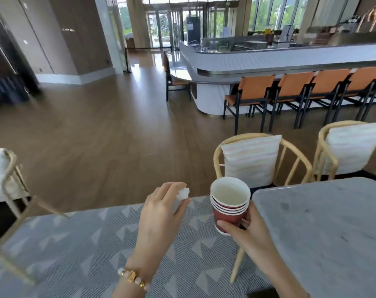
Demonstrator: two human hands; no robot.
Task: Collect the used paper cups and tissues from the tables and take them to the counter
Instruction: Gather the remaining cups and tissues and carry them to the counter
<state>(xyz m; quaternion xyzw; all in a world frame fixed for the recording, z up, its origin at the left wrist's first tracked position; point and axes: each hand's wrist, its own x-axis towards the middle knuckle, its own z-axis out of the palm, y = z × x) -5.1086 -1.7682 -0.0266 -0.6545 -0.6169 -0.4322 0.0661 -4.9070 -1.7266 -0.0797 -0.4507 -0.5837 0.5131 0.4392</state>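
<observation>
marble table [324,229], grey carpet [75,244], wood floor [96,125] — cups [229,204], tissue [183,193], counter [290,59]

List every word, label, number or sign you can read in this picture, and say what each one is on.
No text here can be read.
On the dark panel, a pale notice: too blurred to read.
On the counter, a yellow card: too small to read.
On the stack of red paper cups: no print shows.
On the tissue: nothing.
</observation>
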